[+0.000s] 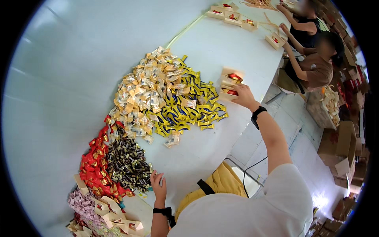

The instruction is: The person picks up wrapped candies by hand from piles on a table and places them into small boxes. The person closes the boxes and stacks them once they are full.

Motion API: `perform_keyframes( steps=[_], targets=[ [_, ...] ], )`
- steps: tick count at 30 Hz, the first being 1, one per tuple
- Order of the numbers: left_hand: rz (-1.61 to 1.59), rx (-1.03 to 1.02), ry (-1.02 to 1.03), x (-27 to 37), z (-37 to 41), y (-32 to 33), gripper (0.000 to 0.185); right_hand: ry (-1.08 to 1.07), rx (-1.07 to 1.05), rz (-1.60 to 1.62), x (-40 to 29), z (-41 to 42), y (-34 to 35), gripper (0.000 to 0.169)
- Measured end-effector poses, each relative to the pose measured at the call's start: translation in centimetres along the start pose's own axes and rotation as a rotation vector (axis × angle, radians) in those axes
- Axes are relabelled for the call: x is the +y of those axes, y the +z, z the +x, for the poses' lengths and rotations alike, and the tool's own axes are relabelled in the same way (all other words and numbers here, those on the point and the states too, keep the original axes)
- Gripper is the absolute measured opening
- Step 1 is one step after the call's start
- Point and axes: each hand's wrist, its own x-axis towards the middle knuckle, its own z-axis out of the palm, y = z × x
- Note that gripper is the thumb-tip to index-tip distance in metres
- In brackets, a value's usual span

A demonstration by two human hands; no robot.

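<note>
My right hand [245, 96] grips the end of a small cream box [227, 97] with red-wrapped candy in it. A second cream box [225, 72], also holding red-and-gold candy, stands right against it. My left hand [159, 186] has its fingers apart at the edge of a pile of dark-wrapped candies [128, 161]; nothing shows in it. Between the hands spreads a heap of yellow-and-blue wrapped candies [189, 109]. Behind that lies a heap of clear-and-tan packets [148, 89]. Red-and-gold candies [94, 166] border the dark ones.
Pink-wrapped candies [83, 204] and several cream boxes [111, 209] lie at lower left. Filled boxes [232, 17] stand at the far end of the white table [71, 89]. Two people sit at right, one holding a box [275, 40]. Cardboard cartons [337, 145] stand on the floor.
</note>
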Motion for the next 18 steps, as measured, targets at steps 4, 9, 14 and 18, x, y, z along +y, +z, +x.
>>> perform_keyframes(
  steps=[4, 9, 14, 18],
  targets=[
    [-0.01, 0.003, -0.051, -1.7, -0.6, 0.7, 0.02, 0.042, -0.031, -0.032, 2.4, 2.7, 0.5, 0.062],
    [0.045, 0.005, -0.018, -0.9, -1.3, 0.4, 0.021, 0.072, -0.011, -0.119, 3.8, 4.4, -1.3, 0.067],
    [0.028, 0.003, -0.112, 0.2, -3.4, 0.4, 0.019, 0.078, -0.001, -0.168, 1.5, 5.2, -2.4, 0.081],
    [0.015, 0.095, -0.153, 0.9, -5.8, 0.2, 0.02, -0.041, 0.206, -0.143, 1.0, 6.4, 0.8, 0.086]
  ],
)
